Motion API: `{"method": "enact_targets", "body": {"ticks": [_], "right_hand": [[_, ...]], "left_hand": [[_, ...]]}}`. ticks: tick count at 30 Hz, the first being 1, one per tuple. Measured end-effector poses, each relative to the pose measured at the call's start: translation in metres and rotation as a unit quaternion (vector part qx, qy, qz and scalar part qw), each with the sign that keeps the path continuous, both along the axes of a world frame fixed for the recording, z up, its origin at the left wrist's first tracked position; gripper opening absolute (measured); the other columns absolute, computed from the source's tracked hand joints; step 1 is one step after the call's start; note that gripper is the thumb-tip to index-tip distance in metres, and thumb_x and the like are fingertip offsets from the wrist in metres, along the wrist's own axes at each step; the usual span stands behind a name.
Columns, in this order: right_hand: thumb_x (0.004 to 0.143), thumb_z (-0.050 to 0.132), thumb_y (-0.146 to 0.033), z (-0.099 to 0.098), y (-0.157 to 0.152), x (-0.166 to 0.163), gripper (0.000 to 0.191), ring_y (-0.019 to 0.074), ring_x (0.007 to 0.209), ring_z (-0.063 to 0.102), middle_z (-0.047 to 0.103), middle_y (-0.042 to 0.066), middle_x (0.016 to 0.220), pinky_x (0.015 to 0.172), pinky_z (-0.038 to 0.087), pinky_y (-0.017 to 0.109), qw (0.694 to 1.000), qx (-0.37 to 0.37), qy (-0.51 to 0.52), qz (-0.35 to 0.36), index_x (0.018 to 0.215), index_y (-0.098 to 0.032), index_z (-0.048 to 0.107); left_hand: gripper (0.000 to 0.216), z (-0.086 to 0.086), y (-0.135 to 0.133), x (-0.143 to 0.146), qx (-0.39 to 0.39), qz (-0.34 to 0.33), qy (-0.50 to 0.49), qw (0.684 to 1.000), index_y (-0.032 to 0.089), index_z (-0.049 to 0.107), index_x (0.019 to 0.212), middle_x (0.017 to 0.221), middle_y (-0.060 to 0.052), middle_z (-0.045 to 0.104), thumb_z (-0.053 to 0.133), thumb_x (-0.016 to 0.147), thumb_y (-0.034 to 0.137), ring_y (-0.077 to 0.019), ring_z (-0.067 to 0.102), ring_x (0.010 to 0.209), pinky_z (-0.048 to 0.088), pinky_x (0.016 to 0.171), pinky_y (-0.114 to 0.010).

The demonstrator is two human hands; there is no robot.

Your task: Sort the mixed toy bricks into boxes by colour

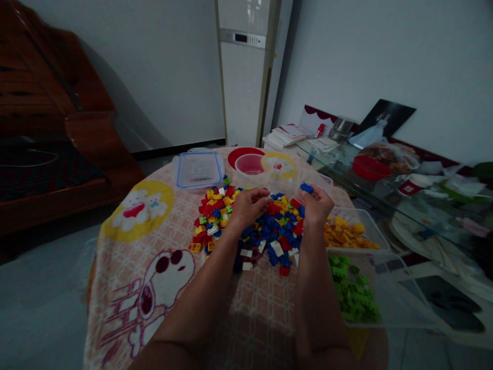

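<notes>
Left hand [246,206]: curled down into the pile [269,231], grip unclear.
Right hand [316,205]: up, pinching a blue brick [306,188].

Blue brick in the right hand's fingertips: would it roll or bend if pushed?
Probably stiff: the blue brick looks like hard moulded plastic. Likely light, since the right hand pinches it with fingertips alone. Its blocky shape should slide, not roll.

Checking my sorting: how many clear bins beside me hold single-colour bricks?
2: the green-brick bin nearest on the right, the yellow-brick bin just beyond it. Round tubs farther back may hide more.
</notes>
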State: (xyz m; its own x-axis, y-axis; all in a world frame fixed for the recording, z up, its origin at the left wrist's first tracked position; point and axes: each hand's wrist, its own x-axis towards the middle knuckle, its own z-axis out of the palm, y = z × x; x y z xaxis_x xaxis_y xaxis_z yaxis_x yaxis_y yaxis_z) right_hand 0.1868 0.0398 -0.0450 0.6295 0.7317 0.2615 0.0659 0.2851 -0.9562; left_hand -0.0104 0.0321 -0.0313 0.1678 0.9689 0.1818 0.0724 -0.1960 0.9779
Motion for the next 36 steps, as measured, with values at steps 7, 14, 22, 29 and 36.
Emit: {"method": "enact_targets", "body": {"ticks": [7,14,22,29,36], "right_hand": [[0.073,0.056,-0.034,-0.006,0.003,0.017,0.064,0.0260,0.112,0.071,0.069,0.020,0.126,0.091,0.059,0.038,0.989,-0.056,-0.089,-0.100,0.132,-0.009,0.062],[0.069,0.062,-0.035,0.013,-0.013,-0.006,0.032,0.0211,0.063,0.070,0.072,0.004,0.069,0.055,0.057,0.030,0.980,-0.141,-0.123,0.071,0.090,-0.015,0.075],[0.071,0.065,-0.020,0.031,-0.031,-0.019,0.008,0.0108,0.040,0.053,0.061,-0.004,0.051,0.041,0.041,0.021,0.912,-0.255,-0.222,0.234,0.070,-0.017,0.071],[0.077,0.067,-0.015,0.036,-0.036,-0.032,0.008,0.0091,0.044,0.052,0.059,-0.005,0.053,0.048,0.042,0.021,0.856,-0.280,-0.288,0.326,0.076,-0.016,0.075],[0.075,0.077,-0.017,0.041,-0.034,-0.054,0.026,0.0178,0.078,0.068,0.074,0.001,0.077,0.075,0.048,0.027,0.763,-0.260,-0.504,0.310,0.099,-0.021,0.081]], "left_hand": [[0.019,0.001,0.002,-0.004,0.045,0.022,0.071,0.996,0.016,0.077,0.094,0.074,-0.003,0.076,0.066,0.080,0.024,-0.0179,0.071,0.065,0.056,0.062,-0.027],[0.021,0.009,0.001,-0.016,0.120,0.040,0.216,0.968,0.020,0.080,0.097,0.096,-0.005,0.079,0.072,0.078,0.021,-0.0202,0.072,0.085,0.056,0.083,-0.031],[0.034,0.010,0.003,-0.025,0.164,-0.036,0.354,0.920,0.022,0.080,0.102,0.113,-0.007,0.077,0.074,0.070,0.011,-0.0270,0.069,0.112,0.051,0.104,-0.039],[0.033,0.006,0.012,-0.050,0.139,0.051,0.334,0.931,0.020,0.078,0.112,0.116,-0.008,0.076,0.071,0.079,0.021,-0.0239,0.071,0.105,0.054,0.101,-0.037],[0.032,0.008,0.014,-0.055,0.101,0.059,0.324,0.939,0.018,0.079,0.110,0.098,-0.006,0.079,0.069,0.080,0.023,-0.0204,0.072,0.086,0.056,0.087,-0.032]]}}
